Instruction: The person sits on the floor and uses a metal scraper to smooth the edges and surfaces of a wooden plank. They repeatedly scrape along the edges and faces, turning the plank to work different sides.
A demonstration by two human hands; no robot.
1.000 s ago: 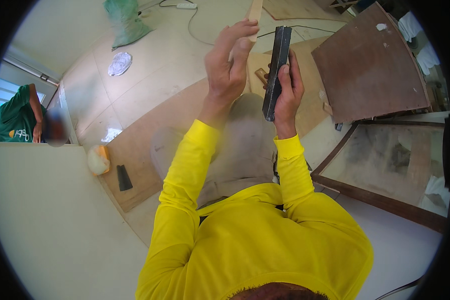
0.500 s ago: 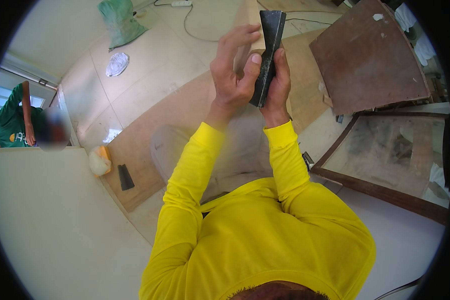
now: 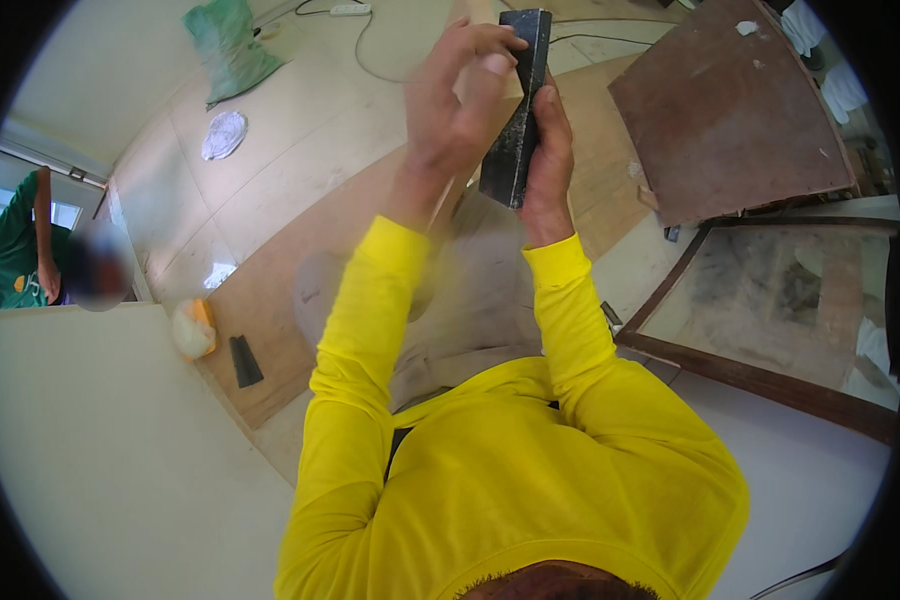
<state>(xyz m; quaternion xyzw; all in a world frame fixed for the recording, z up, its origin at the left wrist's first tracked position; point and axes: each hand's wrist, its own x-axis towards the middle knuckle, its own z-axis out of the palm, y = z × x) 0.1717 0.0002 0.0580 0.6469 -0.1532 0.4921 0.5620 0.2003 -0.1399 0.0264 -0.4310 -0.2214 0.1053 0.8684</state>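
Observation:
My right hand (image 3: 552, 165) grips a dark block with a narrowed middle (image 3: 510, 150), holding it upright in front of me with the thumb along its right edge. Pale wear marks show on its face. My left hand (image 3: 455, 105) is at the block's left side, slightly blurred. Its fingers are loosely bent and apart from the thumb, and the fingertips reach over the block's upper part; whether they touch it I cannot tell. A dark tapered piece (image 3: 245, 362) lies on the brown board to the left.
A brown board (image 3: 280, 300) covers part of the tiled floor. A yellow-and-white bundle (image 3: 194, 329), a white cloth (image 3: 225, 135) and a green sack (image 3: 232, 55) lie leftward. Rightward stand a brown panel (image 3: 730, 115) and a dark-framed piece (image 3: 760, 375). A person in green (image 3: 20, 250) is far left.
My left hand has shifted left, and its fingers have curled over the block's upper part. The block has moved a little left and up, turning its face more toward me.

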